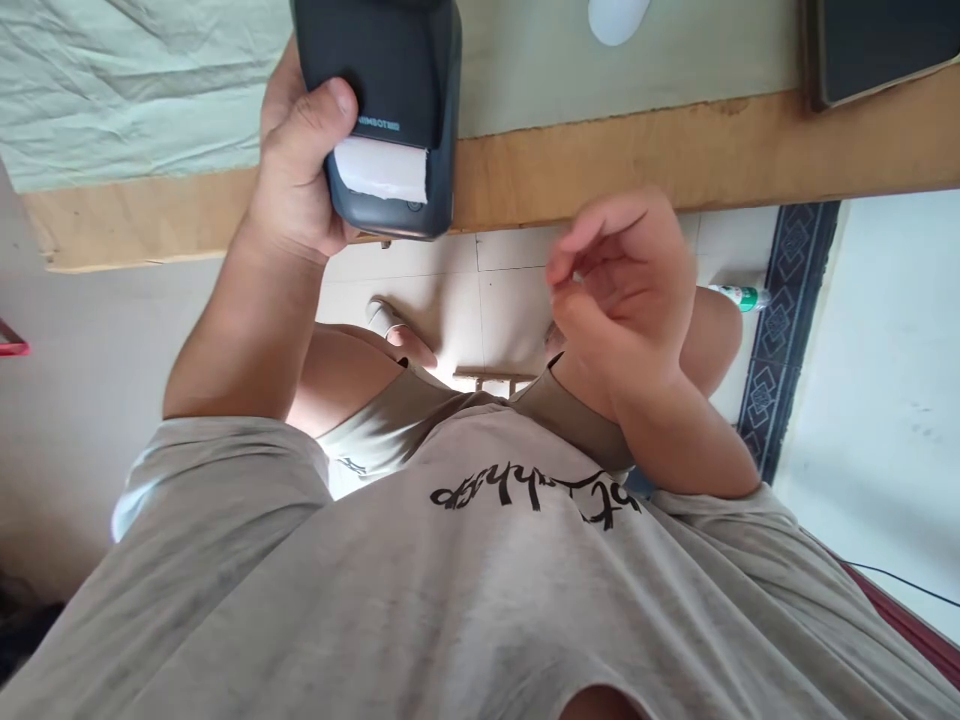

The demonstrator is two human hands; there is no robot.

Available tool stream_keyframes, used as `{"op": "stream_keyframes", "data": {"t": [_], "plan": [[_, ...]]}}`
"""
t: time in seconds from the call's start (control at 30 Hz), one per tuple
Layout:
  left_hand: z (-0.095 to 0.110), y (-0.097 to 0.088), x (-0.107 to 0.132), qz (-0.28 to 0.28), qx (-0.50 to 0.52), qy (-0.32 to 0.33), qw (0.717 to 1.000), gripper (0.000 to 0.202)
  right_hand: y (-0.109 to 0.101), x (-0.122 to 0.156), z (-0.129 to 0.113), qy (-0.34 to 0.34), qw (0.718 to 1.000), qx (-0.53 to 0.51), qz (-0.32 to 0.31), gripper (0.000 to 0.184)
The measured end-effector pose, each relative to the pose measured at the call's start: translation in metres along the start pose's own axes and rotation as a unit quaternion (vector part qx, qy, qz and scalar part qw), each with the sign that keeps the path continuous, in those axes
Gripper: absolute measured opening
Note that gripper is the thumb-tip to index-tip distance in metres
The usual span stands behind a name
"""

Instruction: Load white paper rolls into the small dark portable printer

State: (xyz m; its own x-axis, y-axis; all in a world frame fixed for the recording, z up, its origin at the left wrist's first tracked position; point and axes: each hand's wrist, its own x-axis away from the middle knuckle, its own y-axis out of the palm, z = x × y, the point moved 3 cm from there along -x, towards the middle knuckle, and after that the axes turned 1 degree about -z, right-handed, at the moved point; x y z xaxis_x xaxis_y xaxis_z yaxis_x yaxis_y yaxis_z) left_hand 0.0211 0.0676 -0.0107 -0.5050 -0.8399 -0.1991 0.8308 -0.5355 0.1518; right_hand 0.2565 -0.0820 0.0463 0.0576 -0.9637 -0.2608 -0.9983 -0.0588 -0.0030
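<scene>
My left hand grips a dark handheld label printer by its left side, with the thumb lying over the top. The printer is held above the table's front edge, and its upper end is cut off by the frame. A white strip of paper with a ragged edge sticks out of its slot near the lower end. To the right and apart from the printer, my right hand is raised, palm partly turned up. Its fingers are curled, with thumb and forefinger tips together and nothing visible between them.
A wooden table edge runs across the top, with a pale green cloth over the tabletop. A white rounded object and a dark flat device lie toward the right. Below, a bottle lies on the tiled floor.
</scene>
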Motion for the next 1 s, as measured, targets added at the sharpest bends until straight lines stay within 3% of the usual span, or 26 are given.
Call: {"op": "stream_keyframes", "data": {"t": [0.2,0.33,0.4,0.5,0.57,0.63,0.73,1.0], "plan": [[0.003,0.008,0.000,0.029,0.040,-0.011,0.999,0.059,0.004,-0.017,0.009,-0.017,0.998,0.030,0.055,0.031],[0.012,0.026,0.008,0.051,0.088,-0.026,0.994,0.040,0.014,-0.039,-0.012,-0.033,0.997,0.060,0.044,0.025],[0.016,0.031,0.013,0.106,0.100,-0.030,0.989,0.026,0.023,-0.056,-0.024,-0.039,0.994,0.098,0.031,0.022],[0.020,0.035,0.018,0.114,0.104,-0.040,0.987,0.030,0.037,-0.084,-0.026,-0.112,0.969,0.220,-0.005,0.022],[0.020,0.034,0.020,0.098,0.103,-0.057,0.988,0.037,0.048,-0.097,-0.015,-0.167,0.931,0.318,-0.062,0.019],[0.021,0.032,0.021,0.081,0.101,-0.071,0.989,0.045,0.054,-0.103,0.001,-0.181,0.917,0.344,-0.094,0.022],[0.025,0.029,0.021,0.077,0.116,-0.084,0.987,0.044,0.060,-0.104,0.018,-0.166,0.924,0.326,-0.108,0.032],[0.028,0.021,0.019,0.088,0.155,-0.134,0.975,0.034,0.059,-0.115,0.032,-0.158,0.940,0.269,-0.138,0.046]]}}
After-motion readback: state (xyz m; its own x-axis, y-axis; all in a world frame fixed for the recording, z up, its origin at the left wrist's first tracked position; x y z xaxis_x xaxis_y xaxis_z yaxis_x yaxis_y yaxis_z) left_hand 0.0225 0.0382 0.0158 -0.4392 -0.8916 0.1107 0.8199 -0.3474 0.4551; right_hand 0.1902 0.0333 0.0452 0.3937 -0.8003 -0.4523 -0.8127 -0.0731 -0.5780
